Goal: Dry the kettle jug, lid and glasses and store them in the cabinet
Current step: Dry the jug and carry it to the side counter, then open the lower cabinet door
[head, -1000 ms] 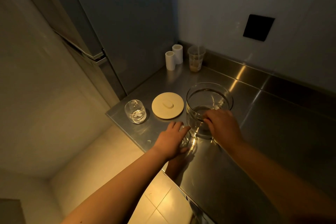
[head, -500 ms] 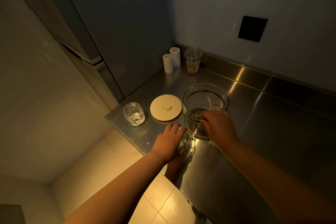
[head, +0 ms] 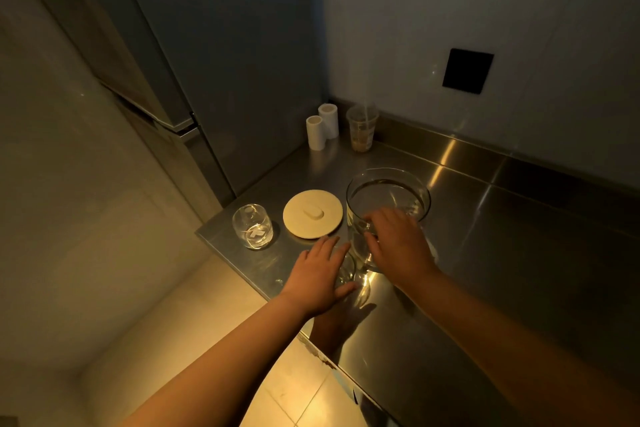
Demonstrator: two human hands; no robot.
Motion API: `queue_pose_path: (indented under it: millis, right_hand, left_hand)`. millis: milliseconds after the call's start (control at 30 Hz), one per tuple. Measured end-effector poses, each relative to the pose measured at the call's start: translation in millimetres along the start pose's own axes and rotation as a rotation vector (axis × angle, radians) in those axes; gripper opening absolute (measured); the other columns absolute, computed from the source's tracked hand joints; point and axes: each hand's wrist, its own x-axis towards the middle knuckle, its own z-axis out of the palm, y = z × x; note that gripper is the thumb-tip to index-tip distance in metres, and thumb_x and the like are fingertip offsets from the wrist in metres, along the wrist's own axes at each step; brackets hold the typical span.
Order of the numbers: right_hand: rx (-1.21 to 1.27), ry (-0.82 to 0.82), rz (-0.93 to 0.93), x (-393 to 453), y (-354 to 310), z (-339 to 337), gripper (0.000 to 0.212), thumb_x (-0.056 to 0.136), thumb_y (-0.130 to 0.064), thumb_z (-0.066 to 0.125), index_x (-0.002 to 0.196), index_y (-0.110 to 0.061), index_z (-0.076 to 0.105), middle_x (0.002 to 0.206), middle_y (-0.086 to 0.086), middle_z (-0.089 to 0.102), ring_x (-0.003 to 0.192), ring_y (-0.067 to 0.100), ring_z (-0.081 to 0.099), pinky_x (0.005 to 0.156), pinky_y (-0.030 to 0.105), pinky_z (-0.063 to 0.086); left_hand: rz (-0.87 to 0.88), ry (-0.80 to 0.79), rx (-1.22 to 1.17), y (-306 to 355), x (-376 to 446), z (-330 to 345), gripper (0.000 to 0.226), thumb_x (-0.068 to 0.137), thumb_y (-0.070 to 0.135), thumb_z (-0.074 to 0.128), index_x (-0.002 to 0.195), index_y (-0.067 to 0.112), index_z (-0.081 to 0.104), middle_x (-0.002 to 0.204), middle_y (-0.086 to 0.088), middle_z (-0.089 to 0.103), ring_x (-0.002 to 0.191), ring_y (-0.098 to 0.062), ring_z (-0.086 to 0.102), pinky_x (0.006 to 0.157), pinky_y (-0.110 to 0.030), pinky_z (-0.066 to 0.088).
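- The kettle jug (head: 388,198), clear glass with a wide round rim, stands upright on the steel counter (head: 519,253), near its front left corner.
- The right hand (head: 398,246) curls its fingers against the jug's near wall; whether it truly grips, I cannot tell.
- The left hand (head: 318,277) lies spread over a small glass (head: 346,270) just beside the jug.
- Lifting well likely needs a firm wrap low on the wall, since wet glass may slip.
- The cream lid (head: 312,214) and a second glass (head: 252,227) sit to the left.
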Motion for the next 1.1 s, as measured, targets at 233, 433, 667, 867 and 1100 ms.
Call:
queue_pose_path:
  millis: [233, 433, 667, 867, 1100]
  right_hand:
    - [-0.077, -0.011, 0.019, 21.0, -46.5, 13.8, 0.029, 0.09, -0.024, 0.055, 0.118, -0.019, 0.053, 0.115, 0.0, 0.055, 0.108, 0.017, 0.048, 0.087, 0.028, 0.037]
    - [-0.099, -0.033, 0.065, 44.0, -104.0, 38.9, 0.032, 0.092, -0.026, 0.053, 0.123, -0.021, 0.049, 0.123, -0.001, 0.052, 0.114, 0.016, 0.045, 0.092, 0.029, 0.04]
    - [-0.101, -0.022, 0.061, 85.0, -186.9, 83.0, 0.031, 0.089, -0.026, 0.054, 0.119, -0.019, 0.05, 0.117, 0.0, 0.054, 0.11, 0.018, 0.047, 0.09, 0.032, 0.041]
    - [-0.087, -0.061, 0.046, 128.1, -245.9, 123.2, 0.034, 0.092, -0.028, 0.052, 0.125, -0.019, 0.048, 0.122, 0.0, 0.051, 0.113, 0.018, 0.045, 0.09, 0.031, 0.038]
    - [-0.022, -0.084, 0.016, 204.8, -288.3, 170.9, 0.035, 0.09, -0.027, 0.055, 0.124, -0.02, 0.049, 0.121, -0.002, 0.052, 0.112, 0.016, 0.047, 0.09, 0.031, 0.04]
  left_hand:
    - [0.043, 0.092, 0.005, -37.0, -7.2, -26.9, 0.072, 0.09, 0.061, 0.039, 0.149, 0.024, 0.018, 0.156, -0.006, 0.018, 0.143, -0.024, 0.015, 0.113, -0.041, 0.021]
    - [0.094, 0.124, 0.042, -102.5, -23.2, -49.2, 0.071, 0.091, 0.061, 0.037, 0.148, 0.023, 0.021, 0.155, -0.007, 0.022, 0.142, -0.023, 0.017, 0.112, -0.04, 0.025]
    - [0.123, 0.137, 0.038, -206.6, -47.5, -69.6, 0.072, 0.089, 0.058, 0.043, 0.148, 0.022, 0.022, 0.154, -0.005, 0.022, 0.142, -0.021, 0.016, 0.111, -0.037, 0.025]
    - [0.079, 0.132, 0.039, -288.6, -56.4, -79.4, 0.072, 0.09, 0.057, 0.042, 0.149, 0.024, 0.018, 0.156, -0.005, 0.019, 0.144, -0.021, 0.014, 0.112, -0.039, 0.024]
    - [0.04, 0.154, 0.034, -372.4, -29.2, -93.5, 0.07, 0.092, 0.055, 0.042, 0.149, 0.023, 0.019, 0.155, -0.006, 0.02, 0.143, -0.022, 0.015, 0.112, -0.039, 0.025]
